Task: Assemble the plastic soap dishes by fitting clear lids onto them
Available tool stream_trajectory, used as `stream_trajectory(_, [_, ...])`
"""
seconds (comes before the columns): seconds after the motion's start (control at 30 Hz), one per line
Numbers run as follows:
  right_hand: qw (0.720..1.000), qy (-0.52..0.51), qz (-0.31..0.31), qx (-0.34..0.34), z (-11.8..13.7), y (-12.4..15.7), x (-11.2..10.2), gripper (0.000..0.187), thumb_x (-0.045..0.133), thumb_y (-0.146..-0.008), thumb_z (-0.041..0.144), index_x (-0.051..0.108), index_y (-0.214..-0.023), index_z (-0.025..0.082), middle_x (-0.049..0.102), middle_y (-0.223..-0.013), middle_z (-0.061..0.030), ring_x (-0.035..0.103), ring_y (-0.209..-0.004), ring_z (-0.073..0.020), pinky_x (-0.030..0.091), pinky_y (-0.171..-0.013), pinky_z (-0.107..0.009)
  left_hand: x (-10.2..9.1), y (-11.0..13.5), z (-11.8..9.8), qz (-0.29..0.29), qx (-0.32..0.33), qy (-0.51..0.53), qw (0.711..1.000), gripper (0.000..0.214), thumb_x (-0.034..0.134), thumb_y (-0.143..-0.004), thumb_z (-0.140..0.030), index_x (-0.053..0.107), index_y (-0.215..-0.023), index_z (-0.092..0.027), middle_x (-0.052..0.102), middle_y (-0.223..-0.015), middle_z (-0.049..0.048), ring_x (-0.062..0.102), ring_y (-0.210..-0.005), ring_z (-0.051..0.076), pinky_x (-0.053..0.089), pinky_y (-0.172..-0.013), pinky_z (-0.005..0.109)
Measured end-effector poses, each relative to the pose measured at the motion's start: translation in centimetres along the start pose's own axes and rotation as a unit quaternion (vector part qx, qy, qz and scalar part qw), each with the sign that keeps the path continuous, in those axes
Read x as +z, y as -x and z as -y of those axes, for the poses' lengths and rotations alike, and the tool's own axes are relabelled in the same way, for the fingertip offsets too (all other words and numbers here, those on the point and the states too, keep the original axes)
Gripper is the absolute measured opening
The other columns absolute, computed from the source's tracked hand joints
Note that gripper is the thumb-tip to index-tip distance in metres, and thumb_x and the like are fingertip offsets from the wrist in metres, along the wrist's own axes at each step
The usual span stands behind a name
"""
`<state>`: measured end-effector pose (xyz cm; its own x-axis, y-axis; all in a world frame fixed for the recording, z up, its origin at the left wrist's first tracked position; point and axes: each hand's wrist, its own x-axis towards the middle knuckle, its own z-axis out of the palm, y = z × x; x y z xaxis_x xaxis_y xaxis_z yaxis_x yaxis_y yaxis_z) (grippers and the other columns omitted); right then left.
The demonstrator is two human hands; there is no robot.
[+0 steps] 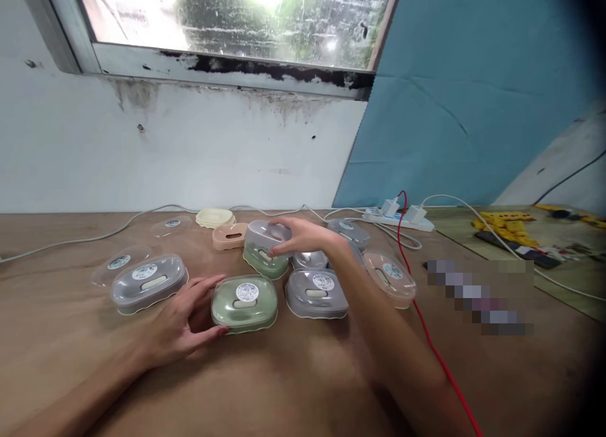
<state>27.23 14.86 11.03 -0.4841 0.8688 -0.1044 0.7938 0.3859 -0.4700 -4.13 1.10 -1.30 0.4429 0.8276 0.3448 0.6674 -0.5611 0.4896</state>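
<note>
Several lidded plastic soap boxes lie on a brown wooden table [284, 386]. My left hand [182, 323] rests on the table with fingers spread, its fingertips touching the side of a closed green soap box [244, 302]. My right hand [303, 235] reaches further back and grips a clear lid [265, 233], held tilted over a green box base [265, 260]. A closed grey box [316, 292] sits just right of the near green one, under my right forearm.
More boxes surround the hands: a grey one [148, 282] at left, a pink one [391, 278] at right, a peach base [230, 236] and a cream lid [215, 217] behind. A white power strip [398, 219] and red cable [426, 336] lie right.
</note>
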Motion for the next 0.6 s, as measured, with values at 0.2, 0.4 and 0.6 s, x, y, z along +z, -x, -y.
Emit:
stream_trajectory(0.2, [0.998, 0.003, 0.07, 0.0, 1.3, 1.6, -2.0, 0.098, 0.083, -0.071, 0.07, 0.05, -0.155, 0.032, 0.067, -0.139, -0.0076, 0.067, -0.115, -0.0311, 0.055, -0.09, -0.038, -2.1, -1.8, -1.3, -0.09, 0.044, -0.048, 0.994, 0.068, 0.067, -0.097, -0.047, 0.037, -0.157, -0.033, 0.051, -0.157, 0.0112, 0.049, -0.145, 0.035, 0.044, -0.12, 0.054])
stream_trajectory(0.4, [0.996, 0.028, 0.082, 0.016, 1.9, 2.2, -1.6, 0.097, 0.083, -0.071, 0.07, 0.051, -0.154, 0.032, 0.06, -0.149, -0.0074, 0.063, -0.125, -0.0328, 0.053, -0.096, -0.038, -5.6, -9.8, -0.1, -0.059, -0.069, -0.057, 0.994, 0.045, 0.057, -0.095, -0.062, 0.069, -0.12, -0.026, 0.073, -0.129, 0.0059, 0.065, -0.123, 0.03, 0.052, -0.106, 0.043])
stream_trajectory(0.6, [0.991, -0.017, 0.125, -0.052, 2.5, 1.6, -0.2, 0.094, 0.072, -0.069, 0.087, 0.061, -0.145, 0.034, 0.066, -0.142, -0.0052, 0.063, -0.123, -0.0312, 0.052, -0.093, -0.034, -3.5, -14.5, 4.3, 0.015, -0.145, -0.048, 0.988, 0.058, 0.063, -0.075, -0.063, 0.072, -0.116, -0.022, 0.073, -0.129, 0.0124, 0.066, -0.122, 0.036, 0.052, -0.104, 0.045])
